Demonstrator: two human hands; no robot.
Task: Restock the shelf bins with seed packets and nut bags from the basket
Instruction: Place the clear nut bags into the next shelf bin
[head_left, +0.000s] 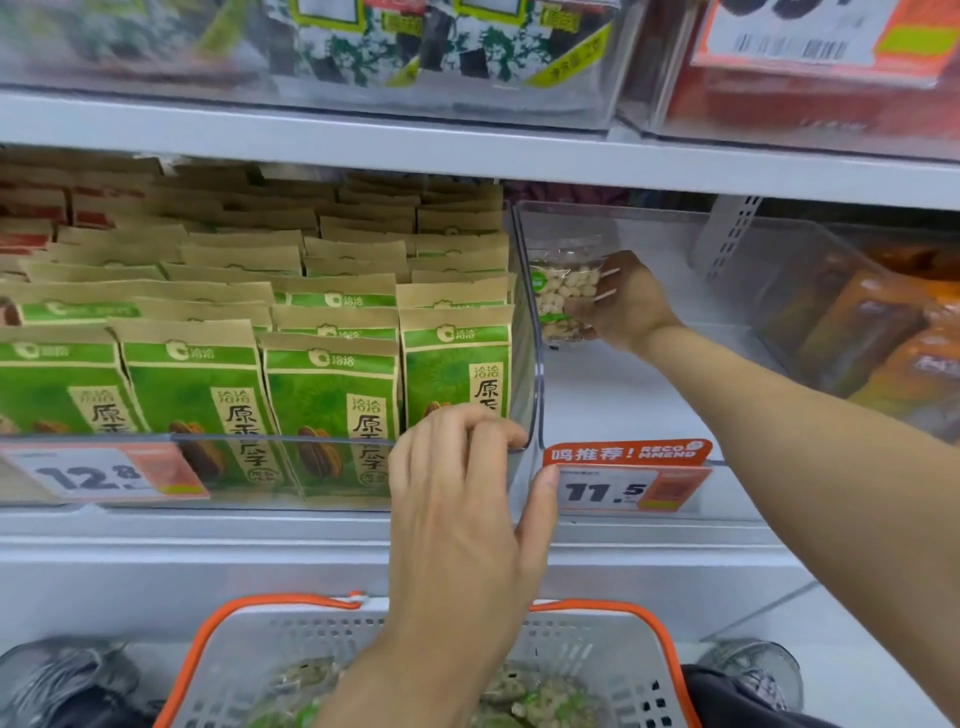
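Deep inside the clear right-hand bin, the nut bag hangs upright in my right hand, pinched by its side. I should stand it at the back against the left wall. My left hand hooks curled fingers over the seed-packet bin, steadying it above the basket.

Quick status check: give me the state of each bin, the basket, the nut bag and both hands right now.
Left hand: grips front corner of the seed packet bin.
Right hand: holds the nut bag, reaching inside the clear bin.
Nut bag: upright, held at the bin's left wall.
Seed packet bin: packed with upright green packets.
Clear bin: otherwise bare inside.
Basket: still holds bags.
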